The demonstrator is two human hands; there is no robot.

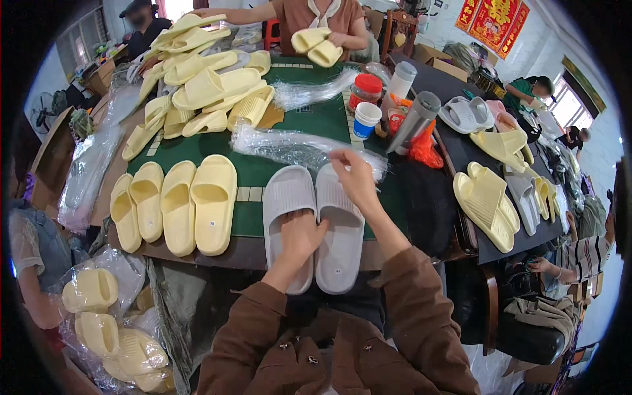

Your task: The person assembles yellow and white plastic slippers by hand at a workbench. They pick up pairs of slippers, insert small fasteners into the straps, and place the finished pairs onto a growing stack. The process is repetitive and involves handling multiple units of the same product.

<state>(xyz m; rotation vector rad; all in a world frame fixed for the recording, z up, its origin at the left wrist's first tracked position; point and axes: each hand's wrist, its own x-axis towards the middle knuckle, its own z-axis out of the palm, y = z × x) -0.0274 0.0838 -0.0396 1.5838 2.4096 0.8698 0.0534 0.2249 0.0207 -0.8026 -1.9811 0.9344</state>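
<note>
A pair of grey slippers lies side by side in front of me at the table's near edge, toes pointing away. My left hand (302, 236) reaches into the left grey slipper (288, 191); its fingers go under the ribbed strap and its thumb lies toward the inner edge of the right grey slipper (340, 253). Above that slipper's strap is my right hand (354, 176), its fingers curled in beside a stack of clear plastic bags (289, 146). Whatever its fingertips hold, if anything, is too fine to make out.
Yellow slippers (214, 204) stand in a row at left, with a yellow slipper pile (220, 89) behind. A white cup (366, 120), red-lidded jar (365, 91) and grey flask (415, 122) stand back right. Across the table, a person (322, 16) holds yellow slippers. More slippers (487, 204) lie right.
</note>
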